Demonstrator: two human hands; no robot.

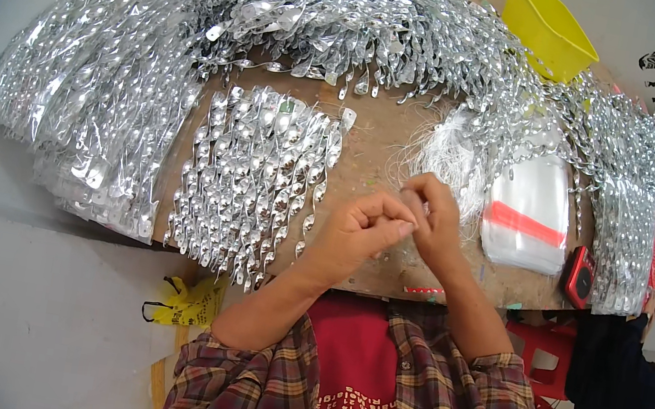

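Observation:
My left hand [365, 230] and my right hand [434, 219] meet above the table's near middle, fingers pinched close together. Whatever lies between the fingertips is too small to make out. Just beyond them is a loose bundle of thin white strings [460, 162]. A stack of clear plastic bags [534, 187] with a red band lies to the right of my right hand. On the left side, a layer of shiny silver twisted strips [249, 183] is laid out side by side, some ends hanging over the near edge.
More silver strips [324, 18] are heaped along the back. Bagged strips [96, 88] bulge over the left side, and others [627, 229] hang at the right. A yellow bin [547, 29] stands at the back right, a small red device [579, 277] near the right edge. A person [620, 370] sits at right.

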